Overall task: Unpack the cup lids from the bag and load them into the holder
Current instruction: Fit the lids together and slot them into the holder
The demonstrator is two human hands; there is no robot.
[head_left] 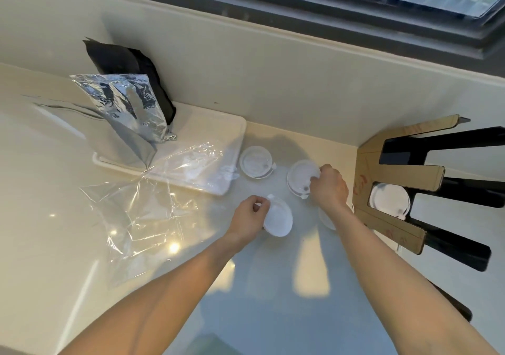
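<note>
Where right forearm (363,234) crosses, lid (326,219) half-hidden.

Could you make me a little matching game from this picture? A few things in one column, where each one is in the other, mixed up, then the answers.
Things:
1. lid in the left hand
2. lid under the right hand
3. lid in the holder
4. silver foil pouch

Places:
A. standing on the white tray, in front of a black pouch
B. inside a slot of the cardboard holder
C. lying on the counter, gripped at its edge by the right hand
D. lifted and tilted, held by the left hand

Pairs: 1-D, 2-C, 3-B, 4-A
</note>
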